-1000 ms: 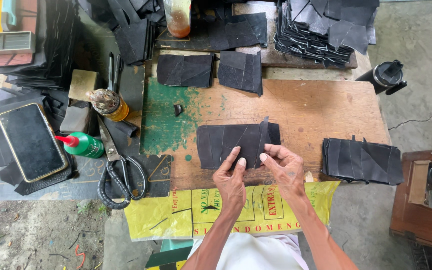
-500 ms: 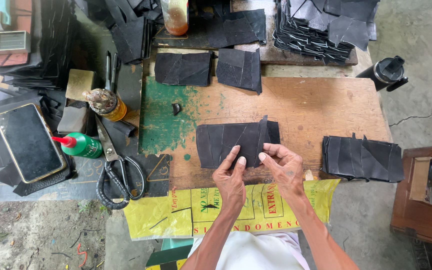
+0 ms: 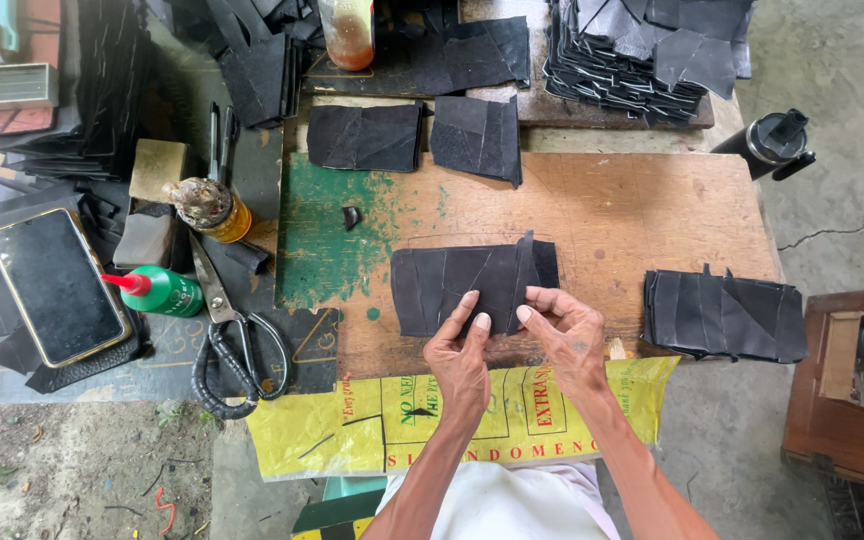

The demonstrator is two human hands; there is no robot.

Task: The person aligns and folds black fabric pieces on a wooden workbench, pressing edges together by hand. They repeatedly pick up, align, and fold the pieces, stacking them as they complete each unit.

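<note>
Both hands work at the lower centre of the frame, on the near edge of a wooden board (image 3: 632,215). The left hand (image 3: 460,358) lies palm down with its fingers extended and loosely spread; the fingertips press on the lower edge of a black leather panel (image 3: 452,285). It pins the panel flat rather than closing around it. The right hand (image 3: 570,335) is partly curled, thumb and forefinger drawn close together at the lower right corner of the same panel — whether they pinch the edge or only touch it cannot be told.

The black leather panel lies flat at the centre of the board, made of several overlapping pieces, with one narrow strip standing slightly above its upper right edge.

Surrounding items:
- Right of the frame: a stack of similar black pieces (image 3: 724,315) at the board's edge, well apart from the hands.
- Upper centre: two single black pieces (image 3: 364,137) side by side.
- Upper right: a large heap of cut pieces (image 3: 632,50).
- Left of the board: scissors (image 3: 232,340), a green bottle with a red nozzle (image 3: 160,291) and a phone (image 3: 57,285), screen dark.
- Below the board — a yellow printed plastic sheet (image 3: 352,425) hangs over the near edge.
</note>
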